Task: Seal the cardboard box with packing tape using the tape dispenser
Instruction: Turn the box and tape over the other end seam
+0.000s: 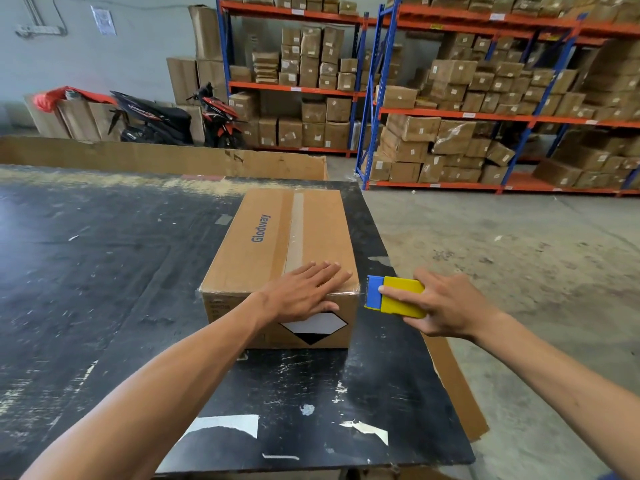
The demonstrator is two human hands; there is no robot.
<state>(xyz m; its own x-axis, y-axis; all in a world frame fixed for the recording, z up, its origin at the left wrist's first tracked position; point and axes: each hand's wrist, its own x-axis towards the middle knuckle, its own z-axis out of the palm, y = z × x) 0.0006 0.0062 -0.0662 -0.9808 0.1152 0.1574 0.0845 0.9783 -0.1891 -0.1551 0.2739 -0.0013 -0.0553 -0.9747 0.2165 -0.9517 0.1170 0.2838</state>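
The left hand (306, 289) lies flat, fingers spread, palm down on the near end of the cardboard box (280, 258), its fingertips reaching toward the box's near right corner. The right hand (446, 306) is closed around the tape dispenser (394, 295), a yellow body with a blue front end, thumb pressed on top and fingers wrapped underneath. The dispenser's blue end sits just beside the box's near right top corner; whether it touches the cardboard cannot be told. A strip of clear packing tape (294, 233) runs lengthwise along the middle seam of the box top, and glossy tape also shows along the near top edge. The box top carries the blue word "Glodway", and the near side face bears a white and black diamond label (313, 327). The box rests near the right edge of a scuffed black counter (104, 271). Beyond it stand a parked scooter (173, 116) and blue-and-orange shelving racks (450, 98) stacked with cartons.
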